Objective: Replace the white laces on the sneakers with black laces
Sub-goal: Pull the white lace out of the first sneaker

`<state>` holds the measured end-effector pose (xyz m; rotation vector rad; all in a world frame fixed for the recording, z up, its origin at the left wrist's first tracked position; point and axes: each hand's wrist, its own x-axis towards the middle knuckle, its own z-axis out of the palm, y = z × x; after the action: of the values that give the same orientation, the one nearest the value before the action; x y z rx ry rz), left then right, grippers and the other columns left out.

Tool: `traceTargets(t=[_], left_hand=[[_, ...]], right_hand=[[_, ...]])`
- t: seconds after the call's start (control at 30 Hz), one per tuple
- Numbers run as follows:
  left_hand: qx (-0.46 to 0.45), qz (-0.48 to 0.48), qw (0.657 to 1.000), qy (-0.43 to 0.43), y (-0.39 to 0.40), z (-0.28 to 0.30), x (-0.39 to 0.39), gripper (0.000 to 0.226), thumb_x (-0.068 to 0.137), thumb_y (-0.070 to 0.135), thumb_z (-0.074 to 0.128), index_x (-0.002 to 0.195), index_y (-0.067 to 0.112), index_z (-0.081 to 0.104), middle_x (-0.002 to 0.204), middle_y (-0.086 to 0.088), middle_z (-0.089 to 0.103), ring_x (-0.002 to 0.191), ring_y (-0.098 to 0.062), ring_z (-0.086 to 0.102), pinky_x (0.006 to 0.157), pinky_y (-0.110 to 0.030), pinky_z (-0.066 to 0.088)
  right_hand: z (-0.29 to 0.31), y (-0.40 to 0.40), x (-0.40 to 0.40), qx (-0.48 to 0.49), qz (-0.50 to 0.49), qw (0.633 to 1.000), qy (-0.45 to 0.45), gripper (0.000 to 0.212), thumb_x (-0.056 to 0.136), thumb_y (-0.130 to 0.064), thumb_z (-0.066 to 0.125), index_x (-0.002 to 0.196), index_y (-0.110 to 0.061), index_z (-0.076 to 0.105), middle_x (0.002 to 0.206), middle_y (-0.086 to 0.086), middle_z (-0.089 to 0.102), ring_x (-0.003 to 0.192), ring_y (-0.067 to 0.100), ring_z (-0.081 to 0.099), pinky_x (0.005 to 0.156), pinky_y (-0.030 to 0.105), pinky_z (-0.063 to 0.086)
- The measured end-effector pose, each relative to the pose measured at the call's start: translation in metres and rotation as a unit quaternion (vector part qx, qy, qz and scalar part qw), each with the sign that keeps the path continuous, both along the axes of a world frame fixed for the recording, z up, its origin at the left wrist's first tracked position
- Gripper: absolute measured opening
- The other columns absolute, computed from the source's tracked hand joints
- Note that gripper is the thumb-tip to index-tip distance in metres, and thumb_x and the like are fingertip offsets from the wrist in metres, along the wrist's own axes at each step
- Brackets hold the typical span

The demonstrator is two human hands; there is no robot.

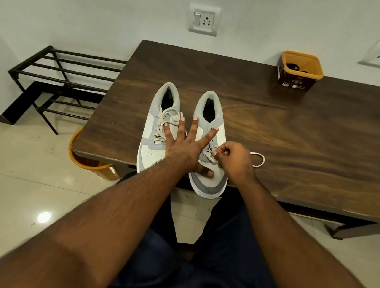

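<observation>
The two sneakers are lying side by side on the table point(305, 134), toes toward the near edge, heels pointing far. The left hand point(185, 148) is spreading wide with straight fingers, pressing across both, the left sneaker point(156, 125) and the right sneaker point(210, 122). The right hand point(235, 159), fingers curled, is pinching the white lace point(260, 160) just beside the right sneaker's right side.

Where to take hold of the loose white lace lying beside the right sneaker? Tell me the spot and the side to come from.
Pinch the white lace at the curved loop lying free on the table, to the right of the right hand. Come from above and the right: that bend lies clear of the right sneaker, so it probably lifts easily.
</observation>
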<state>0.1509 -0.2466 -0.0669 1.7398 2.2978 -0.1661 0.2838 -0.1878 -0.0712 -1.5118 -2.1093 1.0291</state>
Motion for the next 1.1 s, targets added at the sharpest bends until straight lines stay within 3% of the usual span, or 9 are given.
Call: traceTargets(t=[0.13, 0.27, 0.33, 0.53, 0.67, 0.77, 0.87, 1.0, 1.1], left_hand=[[0.004, 0.001, 1.0, 0.001, 0.0, -0.001, -0.001, 0.125, 0.062, 0.083, 0.062, 0.142, 0.052, -0.029, 0.156, -0.007, -0.035, 0.141, -0.04, -0.032, 0.104, -0.07, -0.019], [0.009, 0.006, 1.0, 0.01, 0.001, -0.002, 0.001, 0.126, 0.062, 0.083, 0.063, 0.143, 0.051, -0.028, 0.157, -0.007, -0.034, 0.141, -0.039, -0.034, 0.102, -0.07, -0.022], [0.011, 0.005, 1.0, 0.015, 0.0, -0.002, 0.001, 0.126, 0.062, 0.083, 0.063, 0.143, 0.05, -0.028, 0.157, -0.009, -0.033, 0.14, -0.039, -0.035, 0.101, -0.069, -0.023], [0.008, 0.001, 0.999, 0.039, 0.0, -0.002, 0.004, 0.125, 0.063, 0.085, 0.058, 0.144, 0.046, -0.028, 0.158, -0.012, -0.031, 0.14, -0.039, -0.036, 0.102, -0.068, -0.024], [0.005, 0.001, 0.999, 0.04, 0.001, -0.001, 0.005, 0.126, 0.064, 0.084, 0.06, 0.144, 0.046, -0.029, 0.158, -0.013, -0.031, 0.14, -0.038, -0.035, 0.103, -0.068, -0.024], [0.005, 0.002, 0.999, 0.037, 0.001, -0.002, 0.005, 0.127, 0.064, 0.083, 0.061, 0.144, 0.045, -0.03, 0.157, -0.013, -0.032, 0.14, -0.038, -0.036, 0.102, -0.068, -0.025], [0.006, 0.003, 0.999, 0.037, 0.001, -0.003, 0.005, 0.128, 0.064, 0.083, 0.061, 0.144, 0.045, -0.03, 0.157, -0.013, -0.032, 0.139, -0.038, -0.036, 0.101, -0.068, -0.026], [0.009, 0.006, 0.999, 0.033, 0.001, -0.003, 0.005, 0.127, 0.064, 0.082, 0.062, 0.144, 0.046, -0.03, 0.158, -0.012, -0.031, 0.14, -0.038, -0.035, 0.101, -0.068, -0.025], [0.006, 0.009, 0.999, 0.031, 0.001, -0.001, 0.007, 0.127, 0.064, 0.081, 0.063, 0.143, 0.047, -0.03, 0.158, -0.012, -0.031, 0.141, -0.038, -0.035, 0.103, -0.069, -0.023]], right_hand=[[0.005, -0.002, 0.005, -0.021, -0.029, 0.999, 0.003, 0.019, 0.085, -0.008, 0.066, 0.067, -0.013, 0.066, 0.061, -0.007, 0.06, 0.06, 0.01, 0.057, 0.064, 0.024, 0.044], [0.017, 0.003, 0.012, -0.092, 0.008, 0.987, -0.131, 0.009, 0.083, -0.004, 0.062, 0.077, -0.005, 0.069, 0.07, 0.011, 0.065, 0.059, 0.024, 0.058, 0.06, 0.033, 0.052], [0.025, 0.005, 0.009, -0.071, 0.026, 0.98, -0.184, 0.005, 0.083, -0.01, 0.062, 0.08, -0.01, 0.067, 0.081, 0.012, 0.068, 0.069, 0.028, 0.063, 0.065, 0.034, 0.054], [0.023, 0.002, -0.004, 0.0, 0.041, 0.991, -0.126, 0.011, 0.084, -0.023, 0.068, 0.079, -0.015, 0.063, 0.089, 0.007, 0.071, 0.086, 0.026, 0.065, 0.076, 0.038, 0.054], [0.015, 0.009, -0.001, -0.021, 0.035, 0.995, -0.092, 0.016, 0.087, -0.011, 0.06, 0.071, -0.015, 0.062, 0.09, 0.008, 0.072, 0.09, 0.026, 0.066, 0.082, 0.04, 0.054], [0.012, 0.017, 0.015, 0.008, -0.02, 0.991, -0.135, 0.017, 0.091, -0.014, 0.048, 0.082, -0.017, 0.061, 0.098, 0.006, 0.068, 0.093, 0.028, 0.062, 0.079, 0.035, 0.05], [0.01, 0.02, 0.028, 0.044, -0.047, 0.981, -0.183, 0.012, 0.092, -0.017, 0.05, 0.086, -0.02, 0.06, 0.101, 0.005, 0.064, 0.092, 0.028, 0.059, 0.076, 0.034, 0.046], [0.009, 0.015, 0.015, 0.112, 0.058, 0.987, -0.095, 0.004, 0.087, -0.016, 0.062, 0.085, -0.02, 0.062, 0.096, 0.002, 0.059, 0.089, 0.021, 0.056, 0.076, 0.033, 0.045], [0.007, 0.014, 0.004, 0.112, 0.1, 0.981, -0.124, 0.012, 0.092, -0.019, 0.056, 0.083, -0.018, 0.064, 0.098, 0.007, 0.057, 0.092, 0.027, 0.058, 0.079, 0.038, 0.048]])
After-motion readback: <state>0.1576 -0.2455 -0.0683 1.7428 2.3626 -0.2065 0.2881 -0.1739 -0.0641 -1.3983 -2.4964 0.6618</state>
